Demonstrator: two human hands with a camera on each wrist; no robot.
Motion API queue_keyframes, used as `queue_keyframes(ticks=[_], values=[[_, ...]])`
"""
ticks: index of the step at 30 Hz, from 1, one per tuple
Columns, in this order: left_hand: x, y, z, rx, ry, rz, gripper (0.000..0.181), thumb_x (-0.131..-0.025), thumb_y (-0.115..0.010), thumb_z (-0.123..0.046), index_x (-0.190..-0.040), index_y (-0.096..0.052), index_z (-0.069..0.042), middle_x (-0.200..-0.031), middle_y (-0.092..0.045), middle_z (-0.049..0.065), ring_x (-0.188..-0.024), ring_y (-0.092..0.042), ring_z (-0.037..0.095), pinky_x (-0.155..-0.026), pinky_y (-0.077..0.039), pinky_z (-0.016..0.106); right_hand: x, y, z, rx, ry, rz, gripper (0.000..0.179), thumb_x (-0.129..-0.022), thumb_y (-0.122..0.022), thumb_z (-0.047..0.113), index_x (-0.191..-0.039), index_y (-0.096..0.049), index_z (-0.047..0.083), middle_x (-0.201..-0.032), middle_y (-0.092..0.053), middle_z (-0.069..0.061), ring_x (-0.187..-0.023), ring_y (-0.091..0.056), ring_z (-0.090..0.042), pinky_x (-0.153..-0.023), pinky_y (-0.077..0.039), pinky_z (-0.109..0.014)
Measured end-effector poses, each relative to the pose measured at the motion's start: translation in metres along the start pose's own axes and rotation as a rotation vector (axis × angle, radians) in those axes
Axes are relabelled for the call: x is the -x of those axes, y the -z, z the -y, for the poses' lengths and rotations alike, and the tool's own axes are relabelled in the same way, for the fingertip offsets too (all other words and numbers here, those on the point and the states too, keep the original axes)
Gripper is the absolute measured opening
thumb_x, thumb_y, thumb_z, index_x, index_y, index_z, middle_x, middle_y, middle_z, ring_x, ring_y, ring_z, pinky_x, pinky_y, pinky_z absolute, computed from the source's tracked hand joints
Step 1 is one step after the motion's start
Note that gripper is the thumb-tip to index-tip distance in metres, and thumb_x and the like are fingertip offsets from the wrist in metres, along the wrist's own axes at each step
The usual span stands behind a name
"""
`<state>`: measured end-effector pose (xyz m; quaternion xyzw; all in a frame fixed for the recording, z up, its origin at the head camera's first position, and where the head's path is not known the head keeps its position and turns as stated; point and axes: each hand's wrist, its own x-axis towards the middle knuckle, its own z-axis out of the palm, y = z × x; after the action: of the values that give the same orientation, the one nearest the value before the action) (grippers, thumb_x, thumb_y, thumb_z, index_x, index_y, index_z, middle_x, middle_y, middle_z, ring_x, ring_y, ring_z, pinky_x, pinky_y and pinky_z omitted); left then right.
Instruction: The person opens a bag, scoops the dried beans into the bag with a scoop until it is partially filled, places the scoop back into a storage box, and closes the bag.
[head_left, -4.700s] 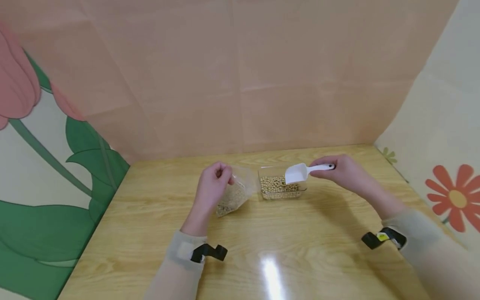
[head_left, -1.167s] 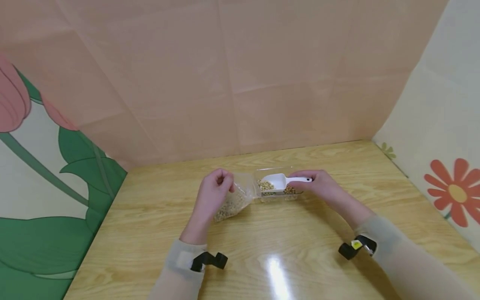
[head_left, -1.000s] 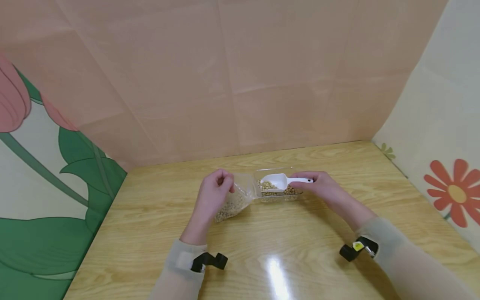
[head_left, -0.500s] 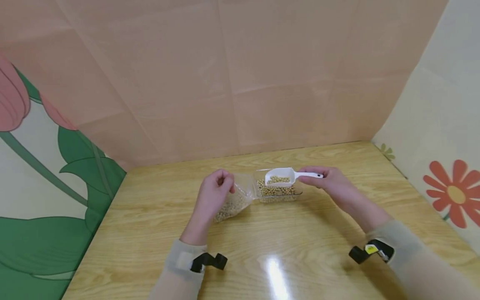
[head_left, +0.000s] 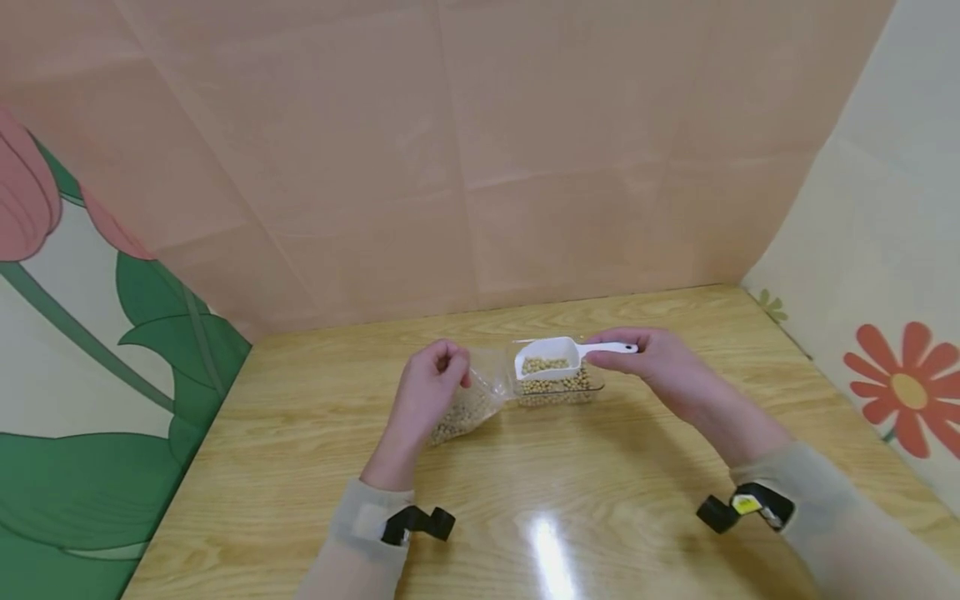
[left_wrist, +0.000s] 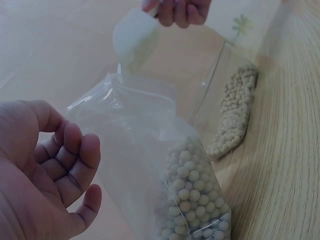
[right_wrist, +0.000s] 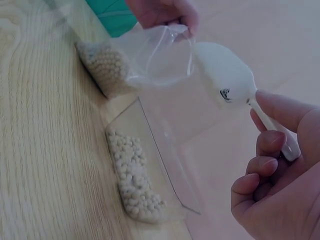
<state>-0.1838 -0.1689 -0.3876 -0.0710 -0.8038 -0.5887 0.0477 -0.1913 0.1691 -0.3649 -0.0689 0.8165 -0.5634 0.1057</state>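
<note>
My left hand [head_left: 429, 385] pinches the top edge of a clear plastic bag [head_left: 472, 408], whose lower part holds round pale beans. In the right wrist view the bag's mouth faces the scoop. My right hand [head_left: 675, 371] grips the handle of a white scoop [head_left: 572, 353], with thumb and fingers around it. Pale yellow beans [head_left: 545, 365] lie in the scoop's bowl. Below the scoop stands a clear rectangular container [head_left: 592, 388] with more beans [right_wrist: 131, 175]. In the left wrist view the scoop [left_wrist: 137, 37] comes close to the bag's open top.
Bag and container stand side by side on a wood-grain table [head_left: 315, 467]. A pinkish backdrop [head_left: 480, 167] rises behind the table. Flower-printed panels flank it, with a red flower [head_left: 909, 389] at right and green leaves [head_left: 67, 492] at left.
Held without beans at first, the scoop went down into the container and came up loaded. It has since shifted left toward the bag. My left hand stays by the bag.
</note>
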Motion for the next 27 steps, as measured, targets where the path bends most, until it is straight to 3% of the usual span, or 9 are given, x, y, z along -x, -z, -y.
queue_keyframes(ticks=[10,14,19,27], values=[[0.000,0.000,0.001,0.003,-0.013,-0.006,0.021,-0.110,-0.062,-0.015,-0.091,-0.069,-0.009,-0.080,-0.068,0.006,-0.068,-0.052,0.018,-0.060,-0.041,0.028,-0.010,-0.025,0.011,0.052,0.003,0.009,0.047,-0.097,-0.088,0.040,-0.131,-0.080,0.010,-0.137,-0.072,-0.008,-0.124,-0.059,-0.027,-0.104,-0.044,-0.046],[0.000,0.000,0.001,-0.004,-0.005,-0.009,0.021,-0.110,-0.063,-0.015,-0.091,-0.069,-0.009,-0.080,-0.068,0.006,-0.068,-0.052,0.019,-0.060,-0.041,0.029,-0.012,-0.033,0.018,0.120,0.021,-0.013,0.046,-0.094,-0.090,0.043,-0.128,-0.082,0.013,-0.121,-0.075,-0.006,-0.099,-0.060,-0.023,-0.084,-0.049,-0.035],[0.000,0.002,0.000,-0.016,0.004,0.002,0.021,-0.111,-0.063,-0.017,-0.092,-0.069,-0.011,-0.080,-0.068,0.005,-0.067,-0.052,0.018,-0.059,-0.040,0.028,-0.017,-0.040,0.023,0.244,0.127,-0.038,0.038,-0.095,-0.089,0.040,-0.124,-0.084,0.015,-0.101,-0.074,-0.005,-0.075,-0.056,-0.018,-0.061,-0.046,-0.030],[-0.001,0.004,0.001,-0.025,0.005,0.007,0.020,-0.110,-0.064,-0.018,-0.092,-0.070,-0.011,-0.079,-0.069,0.004,-0.068,-0.053,0.018,-0.059,-0.041,0.029,-0.027,-0.053,0.032,0.369,0.279,-0.082,0.026,-0.097,-0.088,0.029,-0.119,-0.085,0.014,-0.110,-0.079,-0.006,-0.080,-0.066,-0.019,-0.067,-0.055,-0.031]])
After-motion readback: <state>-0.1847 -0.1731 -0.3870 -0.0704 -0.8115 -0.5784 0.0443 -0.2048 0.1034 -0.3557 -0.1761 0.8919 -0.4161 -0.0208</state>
